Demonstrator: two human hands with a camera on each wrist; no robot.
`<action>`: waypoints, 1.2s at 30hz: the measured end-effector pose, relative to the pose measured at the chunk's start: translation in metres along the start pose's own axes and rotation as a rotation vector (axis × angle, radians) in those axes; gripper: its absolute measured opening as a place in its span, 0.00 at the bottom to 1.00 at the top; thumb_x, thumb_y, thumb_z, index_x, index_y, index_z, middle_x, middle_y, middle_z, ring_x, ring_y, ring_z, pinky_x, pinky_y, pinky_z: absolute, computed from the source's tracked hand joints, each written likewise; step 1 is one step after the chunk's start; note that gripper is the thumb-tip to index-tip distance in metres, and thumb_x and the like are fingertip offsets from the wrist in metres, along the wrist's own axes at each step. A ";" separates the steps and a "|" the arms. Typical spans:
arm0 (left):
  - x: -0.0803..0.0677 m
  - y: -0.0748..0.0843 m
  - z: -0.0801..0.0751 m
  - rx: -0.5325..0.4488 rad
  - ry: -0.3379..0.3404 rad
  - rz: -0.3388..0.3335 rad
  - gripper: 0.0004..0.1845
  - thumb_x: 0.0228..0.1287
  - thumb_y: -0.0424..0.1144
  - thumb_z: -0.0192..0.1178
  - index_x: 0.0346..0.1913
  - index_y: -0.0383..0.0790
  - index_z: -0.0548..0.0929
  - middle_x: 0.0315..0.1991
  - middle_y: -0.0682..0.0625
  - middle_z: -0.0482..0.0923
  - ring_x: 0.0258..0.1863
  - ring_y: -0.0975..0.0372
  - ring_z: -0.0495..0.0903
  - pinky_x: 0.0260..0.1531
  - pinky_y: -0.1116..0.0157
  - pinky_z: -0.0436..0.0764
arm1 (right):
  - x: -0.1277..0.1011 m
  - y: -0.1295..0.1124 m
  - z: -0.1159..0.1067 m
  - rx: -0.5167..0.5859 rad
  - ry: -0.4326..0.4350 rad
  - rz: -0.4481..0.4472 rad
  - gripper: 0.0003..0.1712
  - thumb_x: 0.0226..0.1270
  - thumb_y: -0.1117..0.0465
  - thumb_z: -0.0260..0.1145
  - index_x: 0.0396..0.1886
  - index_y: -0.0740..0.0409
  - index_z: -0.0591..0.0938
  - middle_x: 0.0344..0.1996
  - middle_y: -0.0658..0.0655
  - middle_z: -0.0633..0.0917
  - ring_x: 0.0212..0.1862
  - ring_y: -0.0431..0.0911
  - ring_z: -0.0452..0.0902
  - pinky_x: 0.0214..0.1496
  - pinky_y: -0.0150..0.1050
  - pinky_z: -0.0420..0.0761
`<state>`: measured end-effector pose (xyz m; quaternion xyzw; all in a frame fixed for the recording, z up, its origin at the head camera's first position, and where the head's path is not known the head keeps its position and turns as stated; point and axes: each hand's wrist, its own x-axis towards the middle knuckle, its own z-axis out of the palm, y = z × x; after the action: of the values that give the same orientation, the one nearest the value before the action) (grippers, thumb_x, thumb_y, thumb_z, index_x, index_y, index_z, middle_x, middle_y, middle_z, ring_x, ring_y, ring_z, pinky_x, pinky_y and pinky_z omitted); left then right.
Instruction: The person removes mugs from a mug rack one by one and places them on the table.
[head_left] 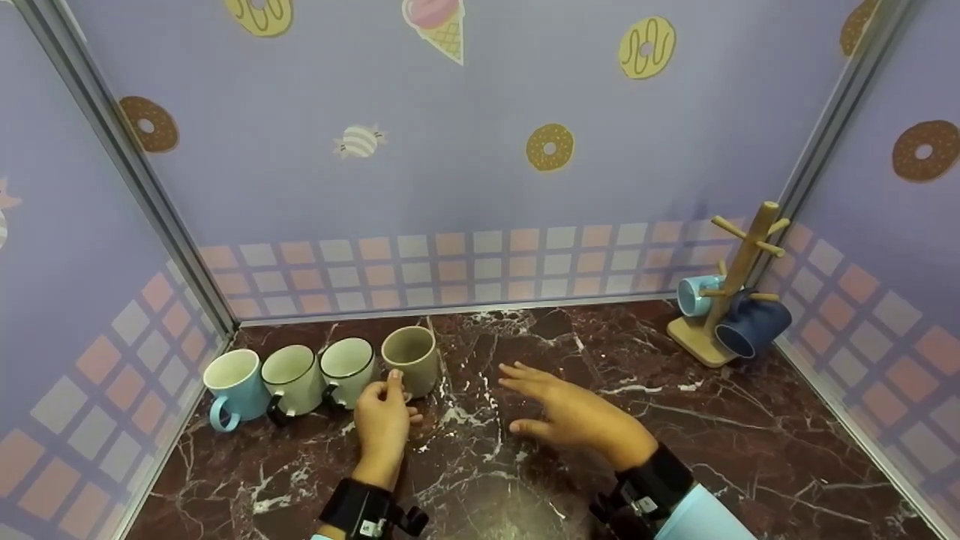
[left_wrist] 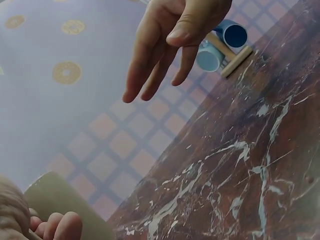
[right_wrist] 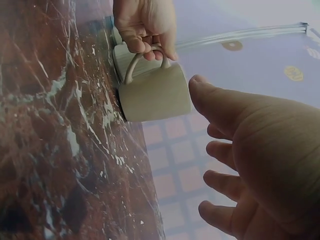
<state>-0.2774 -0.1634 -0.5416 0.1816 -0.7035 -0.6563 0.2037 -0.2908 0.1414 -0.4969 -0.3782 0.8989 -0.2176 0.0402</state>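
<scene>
A beige mug (head_left: 411,358) stands upright at the right end of a row of mugs. My left hand (head_left: 385,420) grips its handle, fingers curled through the loop and thumb on top, as the handle (right_wrist: 134,65) in the right wrist view shows. To the right of that mug, my right hand (head_left: 574,416) hovers over the counter with fingers spread, touching nothing. Left of the beige mug stand a white mug with a black rim (head_left: 348,371), a similar pale mug (head_left: 291,379) and a light blue mug (head_left: 237,386).
At the back right a wooden mug tree (head_left: 739,262) carries a small light blue mug (head_left: 694,295) and a dark blue mug (head_left: 757,322). The dark red marbled counter (head_left: 480,480) meets patterned walls (head_left: 480,187) at the back and both sides.
</scene>
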 end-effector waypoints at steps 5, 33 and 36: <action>0.002 0.000 -0.003 0.014 -0.033 -0.004 0.23 0.91 0.42 0.56 0.45 0.21 0.85 0.41 0.27 0.90 0.17 0.60 0.88 0.20 0.65 0.91 | 0.001 -0.003 0.005 -0.005 -0.046 0.006 0.45 0.81 0.39 0.70 0.90 0.47 0.68 0.94 0.41 0.54 0.94 0.53 0.55 0.91 0.60 0.67; 0.016 0.016 -0.022 0.441 -0.248 0.047 0.24 0.82 0.48 0.62 0.32 0.32 0.92 0.25 0.40 0.90 0.16 0.60 0.87 0.14 0.68 0.79 | -0.002 -0.005 0.005 0.001 -0.081 0.027 0.46 0.81 0.35 0.68 0.91 0.40 0.66 0.93 0.37 0.53 0.94 0.49 0.53 0.91 0.61 0.65; 0.017 0.026 -0.029 0.569 -0.269 0.112 0.24 0.82 0.50 0.63 0.30 0.37 0.93 0.24 0.45 0.91 0.18 0.60 0.86 0.19 0.65 0.79 | -0.002 -0.004 0.003 0.002 -0.077 0.021 0.46 0.82 0.37 0.68 0.91 0.43 0.67 0.93 0.38 0.53 0.94 0.50 0.52 0.91 0.60 0.66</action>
<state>-0.2764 -0.1945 -0.5137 0.1036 -0.8883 -0.4391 0.0856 -0.2862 0.1388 -0.4979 -0.3771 0.9003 -0.2034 0.0775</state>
